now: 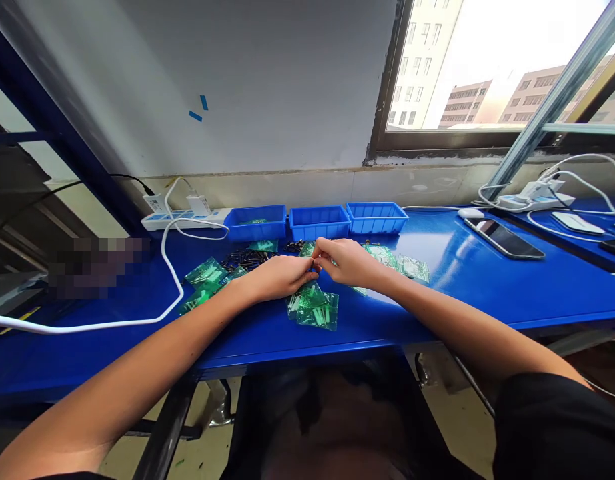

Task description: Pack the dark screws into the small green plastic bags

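My left hand (283, 275) and my right hand (345, 260) meet above the middle of the table, fingertips pinched together. A small dark thing seems to show between the fingers, too small to name. Just below the hands lie green-tinted clear plastic bags (318, 313) with pale slim pieces inside. Left of my left hand, loose black screw-like pieces (242, 259) form a pile, partly covered by my wrist. More green bags (206, 275) lie beside that pile. Beyond my right forearm are further small bags (412, 268) with pale contents.
Three blue bins, a left one (255, 230), a middle one (319, 227) and a right one (376, 219), stand along the wall. A white cable (173, 273) loops across the blue table (452, 293) from a power strip (155, 221). A phone (505, 238) lies at right.
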The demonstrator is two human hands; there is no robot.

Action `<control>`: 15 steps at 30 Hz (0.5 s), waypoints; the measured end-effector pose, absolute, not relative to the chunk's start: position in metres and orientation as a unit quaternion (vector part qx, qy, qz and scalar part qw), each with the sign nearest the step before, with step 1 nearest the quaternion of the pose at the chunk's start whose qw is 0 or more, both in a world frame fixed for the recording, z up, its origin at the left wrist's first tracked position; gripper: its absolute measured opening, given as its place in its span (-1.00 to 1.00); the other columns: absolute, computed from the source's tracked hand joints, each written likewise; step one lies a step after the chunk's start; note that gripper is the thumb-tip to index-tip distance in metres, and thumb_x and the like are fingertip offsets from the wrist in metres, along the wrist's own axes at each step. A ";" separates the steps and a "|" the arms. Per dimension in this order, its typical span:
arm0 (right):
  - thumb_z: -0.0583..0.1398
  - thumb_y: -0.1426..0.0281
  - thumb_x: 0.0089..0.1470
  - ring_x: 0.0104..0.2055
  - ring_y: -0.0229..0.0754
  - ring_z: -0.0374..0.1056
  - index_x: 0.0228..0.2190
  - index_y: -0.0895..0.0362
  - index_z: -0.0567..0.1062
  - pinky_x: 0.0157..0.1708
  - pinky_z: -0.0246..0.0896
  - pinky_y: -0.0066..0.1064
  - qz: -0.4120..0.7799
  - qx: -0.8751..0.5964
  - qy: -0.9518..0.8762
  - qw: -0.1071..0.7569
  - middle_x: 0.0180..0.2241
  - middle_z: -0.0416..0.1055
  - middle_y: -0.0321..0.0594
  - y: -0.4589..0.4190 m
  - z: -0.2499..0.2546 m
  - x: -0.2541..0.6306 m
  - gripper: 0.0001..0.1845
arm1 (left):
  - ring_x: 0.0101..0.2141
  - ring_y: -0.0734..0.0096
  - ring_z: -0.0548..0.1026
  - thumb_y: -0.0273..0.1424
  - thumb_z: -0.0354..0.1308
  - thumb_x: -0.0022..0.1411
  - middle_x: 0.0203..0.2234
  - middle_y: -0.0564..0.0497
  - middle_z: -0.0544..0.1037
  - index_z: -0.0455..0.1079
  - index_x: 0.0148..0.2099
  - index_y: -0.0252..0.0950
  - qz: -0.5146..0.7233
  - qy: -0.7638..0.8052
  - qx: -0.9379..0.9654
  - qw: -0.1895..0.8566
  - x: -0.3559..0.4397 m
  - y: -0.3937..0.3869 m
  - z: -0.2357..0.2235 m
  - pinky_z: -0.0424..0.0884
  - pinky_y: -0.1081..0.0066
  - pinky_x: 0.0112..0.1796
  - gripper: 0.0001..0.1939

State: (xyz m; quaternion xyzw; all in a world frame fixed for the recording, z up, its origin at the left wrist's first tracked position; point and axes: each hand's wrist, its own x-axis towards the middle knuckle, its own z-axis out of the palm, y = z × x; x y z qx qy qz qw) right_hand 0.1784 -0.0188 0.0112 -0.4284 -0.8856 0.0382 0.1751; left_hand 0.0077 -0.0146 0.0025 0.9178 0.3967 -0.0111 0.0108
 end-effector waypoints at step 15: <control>0.05 0.47 0.12 -0.36 -0.22 0.33 -0.27 0.19 0.39 -0.42 -0.01 -0.48 0.039 -0.422 -0.887 0.182 -0.41 0.46 -0.19 -0.020 0.012 0.178 -0.85 | -0.24 0.17 0.53 -0.28 -0.19 0.35 -0.27 -0.11 0.54 0.27 -0.08 -0.30 -0.004 0.410 0.912 0.005 0.009 -0.015 0.003 0.38 0.36 -0.27 -0.71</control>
